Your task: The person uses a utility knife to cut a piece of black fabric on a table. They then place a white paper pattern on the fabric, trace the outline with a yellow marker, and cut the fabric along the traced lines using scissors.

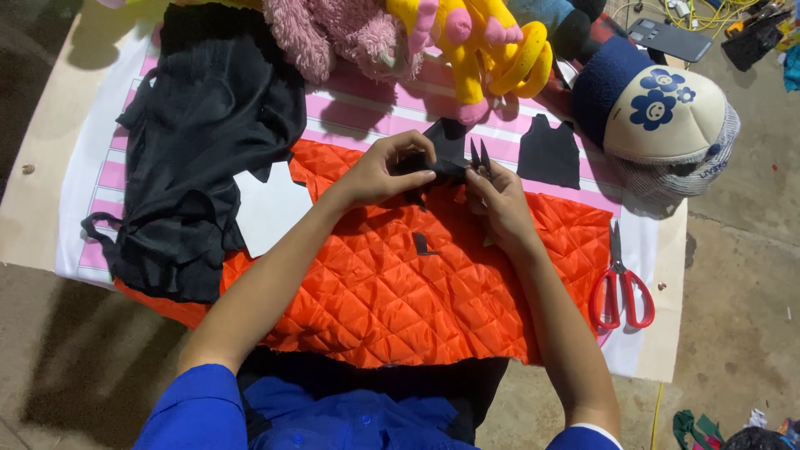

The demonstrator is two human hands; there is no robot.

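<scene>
A heap of black cloth [204,142] lies at the left of the table [50,158], over a pink-striped sheet [367,112]. Just right of it sits a white paper pattern [271,208], its edge tucked under an orange quilted fabric [392,283] that spreads across the middle, stitched in diamonds, with a small black scrap [422,245] lying on it.

Above the orange fabric, the left hand [387,171] pinches a black felt piece [446,154] between thumb and fingers, fingers curled narrow around its edge. The piece is small, dark and matte, with a cut, angular outline; it is held up off the quilt, between both hands. The right hand [498,204] is closed around small snips [481,157], whose two dark points stick up and touch the felt's right edge.

Behind the hands lie a pink plush [333,33] and a yellow plush [483,46]. Further right, a vest-shaped black cutout [549,152] lies flat on the stripes, then a cap [667,117] with blue flowers. Red-handled scissors [619,287] rest near the table's right edge, apart from both hands
</scene>
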